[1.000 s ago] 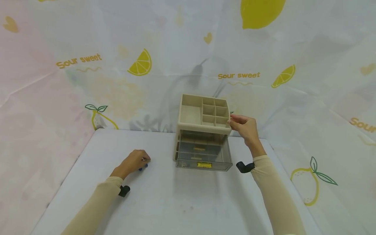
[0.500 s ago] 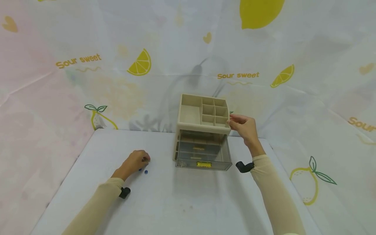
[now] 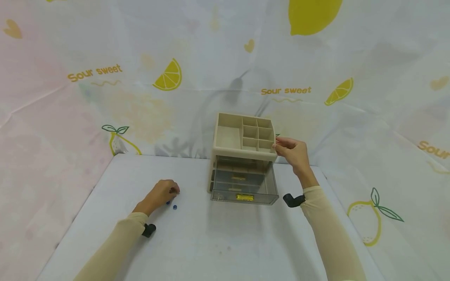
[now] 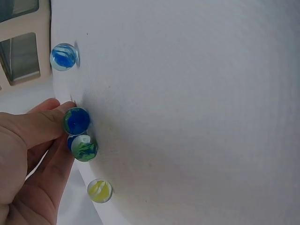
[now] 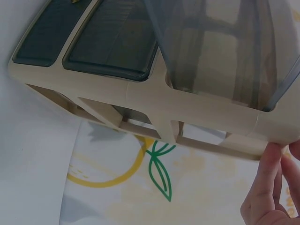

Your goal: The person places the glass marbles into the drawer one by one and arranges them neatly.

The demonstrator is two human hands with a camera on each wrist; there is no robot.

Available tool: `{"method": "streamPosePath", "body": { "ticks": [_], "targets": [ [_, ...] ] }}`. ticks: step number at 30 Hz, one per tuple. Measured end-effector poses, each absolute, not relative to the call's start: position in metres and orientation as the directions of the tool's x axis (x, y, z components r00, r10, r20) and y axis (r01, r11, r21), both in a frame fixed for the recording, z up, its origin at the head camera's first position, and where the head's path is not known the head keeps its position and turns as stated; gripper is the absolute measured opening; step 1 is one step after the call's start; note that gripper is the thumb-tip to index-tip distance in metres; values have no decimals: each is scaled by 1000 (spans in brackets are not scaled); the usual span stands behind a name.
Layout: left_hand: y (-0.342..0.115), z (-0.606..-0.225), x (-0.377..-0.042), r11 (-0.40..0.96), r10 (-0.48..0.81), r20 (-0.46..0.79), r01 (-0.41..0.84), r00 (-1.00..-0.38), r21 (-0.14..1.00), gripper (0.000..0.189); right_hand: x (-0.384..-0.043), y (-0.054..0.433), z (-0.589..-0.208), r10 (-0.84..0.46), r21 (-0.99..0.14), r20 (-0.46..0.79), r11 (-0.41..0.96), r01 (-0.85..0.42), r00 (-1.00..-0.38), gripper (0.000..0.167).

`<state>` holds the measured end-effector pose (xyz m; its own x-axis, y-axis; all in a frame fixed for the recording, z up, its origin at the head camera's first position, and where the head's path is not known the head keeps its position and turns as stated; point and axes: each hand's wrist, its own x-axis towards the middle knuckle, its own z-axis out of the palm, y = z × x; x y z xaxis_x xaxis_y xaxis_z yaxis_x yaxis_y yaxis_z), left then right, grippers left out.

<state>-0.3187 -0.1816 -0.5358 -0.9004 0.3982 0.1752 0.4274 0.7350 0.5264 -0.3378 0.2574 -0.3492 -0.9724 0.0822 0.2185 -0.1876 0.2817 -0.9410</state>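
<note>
My left hand (image 3: 164, 193) is low over the white table, left of a beige drawer organizer (image 3: 244, 153). In the left wrist view its thumb and curled fingers meet at a dark blue marble (image 4: 76, 121). A green-and-white marble (image 4: 84, 149) sits against that one, partly covering another bluish marble. A yellow-streaked marble (image 4: 99, 191) and a blue-and-white marble (image 4: 63, 56) lie apart on the table. My right hand (image 3: 292, 152) pinches the organizer's upper right edge between thumb and fingers. The organizer's clear top drawer (image 3: 244, 197) is pulled out, and no contents show in it.
Open compartments (image 3: 256, 134) top the organizer, with closed dark drawers (image 5: 112, 40) below the pulled-out one. Behind the white table (image 3: 190, 242) hangs a lemon-printed cloth backdrop (image 3: 197, 47). A black camera mount (image 3: 293, 200) juts from the right wrist.
One blue marble beside the left hand has shifted toward me, away from the fingers. The left fingers have curled in slightly. The right hand and the organizer look unmoved.
</note>
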Motion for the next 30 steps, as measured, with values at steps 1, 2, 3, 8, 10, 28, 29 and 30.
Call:
{"method": "streamPosePath", "body": {
  "ticks": [1,2,3,8,10,28,29,30],
  "targets": [
    [-182,-536,-319,733,396,177,426,-901,530,17,-338,258,-349,81,-941,218,282,-188,-972,40],
    [-182,-536,-318,732,393,179,424,-902,533,17,-338,258,-349,82,-941,219,280,-188,-972,40],
    [-182,-536,-318,731,390,180,423,-903,536,17,-338,258,-349,81,-942,218,279,-188,-972,40],
    [-184,-537,-318,727,383,181,416,-906,546,17,-337,258,-350,79,-941,221,278,-191,-972,41],
    [-184,-538,-318,725,384,183,418,-905,548,16,-337,258,-350,78,-941,221,278,-191,-972,41],
    [-172,-516,-314,542,393,284,470,-874,697,12,-338,258,-350,74,-942,227,269,-199,-971,40],
    [-170,-514,-314,524,390,288,468,-875,711,12,-338,258,-351,75,-942,229,267,-201,-971,41],
    [-169,-512,-314,515,383,289,463,-877,721,11,-338,258,-351,77,-942,230,266,-202,-970,40]
  ]
}}
